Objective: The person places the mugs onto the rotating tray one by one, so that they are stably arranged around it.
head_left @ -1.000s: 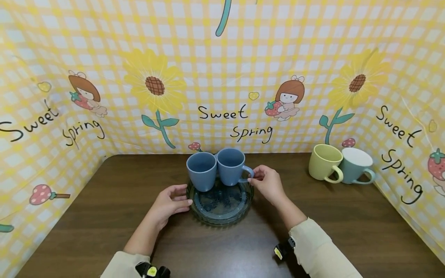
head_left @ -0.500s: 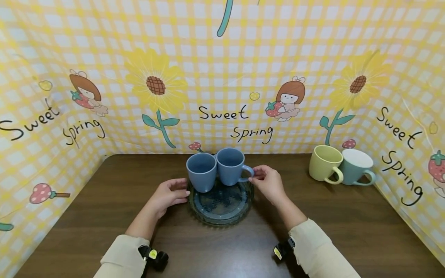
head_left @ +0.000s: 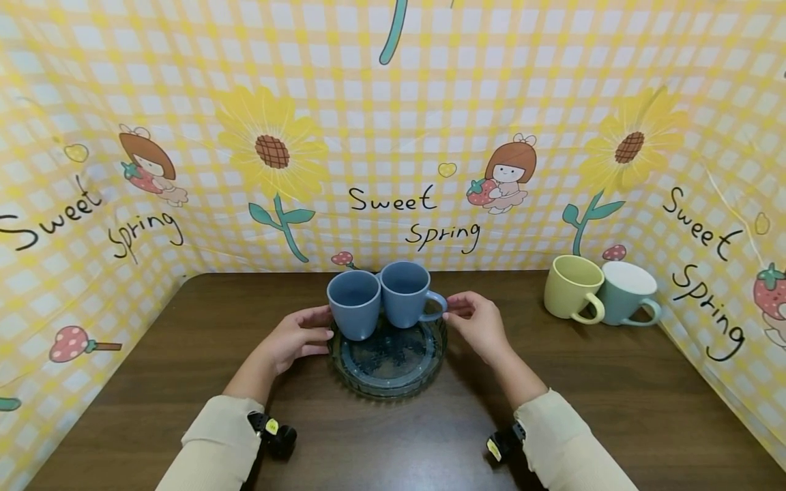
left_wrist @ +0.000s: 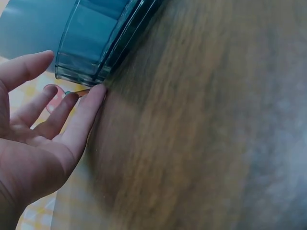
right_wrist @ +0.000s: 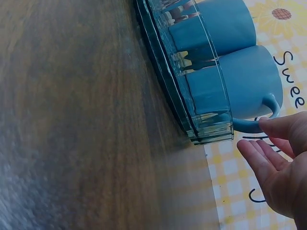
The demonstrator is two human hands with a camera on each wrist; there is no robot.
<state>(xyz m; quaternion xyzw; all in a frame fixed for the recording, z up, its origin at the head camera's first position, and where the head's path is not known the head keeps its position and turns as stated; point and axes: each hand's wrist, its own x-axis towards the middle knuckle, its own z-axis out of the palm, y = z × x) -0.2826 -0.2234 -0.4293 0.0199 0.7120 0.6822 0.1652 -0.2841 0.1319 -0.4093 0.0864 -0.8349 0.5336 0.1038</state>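
Observation:
Two blue mugs, a left mug [head_left: 355,312] and a right mug [head_left: 405,300], stand side by side at the back of a round tinted-glass tray [head_left: 388,365]. My left hand [head_left: 293,341] is at the tray's left side, its thumb and fingers spread; in the left wrist view, the fingertips come right up to the glass wall [left_wrist: 79,72]. At the other side, my right hand [head_left: 481,326] has its fingers loosely extended by the right mug's handle [head_left: 437,307]. The right wrist view shows the thumb [right_wrist: 276,127] overlapping the handle's end, the fingers lower and apart from it.
A yellow-green mug [head_left: 571,290] and a teal mug with a white inside [head_left: 626,296] stand together at the back right of the brown wooden table [head_left: 166,382]. Yellow checked cloth [head_left: 393,136] hangs behind and at both sides.
My left hand has slid away from me along the tray's left side. My right hand has eased slightly off the mug handle. The mugs and tray look unmoved.

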